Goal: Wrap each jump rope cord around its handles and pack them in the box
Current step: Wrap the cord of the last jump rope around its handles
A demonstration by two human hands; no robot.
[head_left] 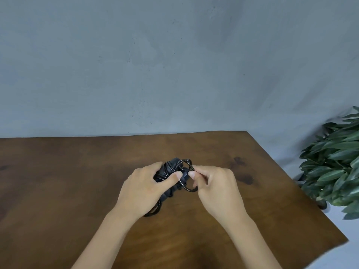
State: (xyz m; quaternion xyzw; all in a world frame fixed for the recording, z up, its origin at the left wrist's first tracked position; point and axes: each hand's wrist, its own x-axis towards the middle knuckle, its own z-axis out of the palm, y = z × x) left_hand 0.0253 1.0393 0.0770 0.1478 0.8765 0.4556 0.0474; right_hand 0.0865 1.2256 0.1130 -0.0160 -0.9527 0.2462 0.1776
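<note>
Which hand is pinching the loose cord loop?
The right hand: its thumb and fingers pinch the free loop of cord. The left hand instead grips the wrapped handles, thumb pressed on the coils.

The jump rope (pixel 171 171) is sitting above the middle of the desk (pixel 77 181), between the left hand (pixel 143 189) and right hand (pixel 215 187); a plant (pixel 334 162) is standing beyond the desk's right edge, with the wall (pixel 155 65) behind

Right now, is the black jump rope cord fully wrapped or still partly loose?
Partly loose. Coils circle the handles in the left hand, but the right hand pinches a free loop of cord.
</note>
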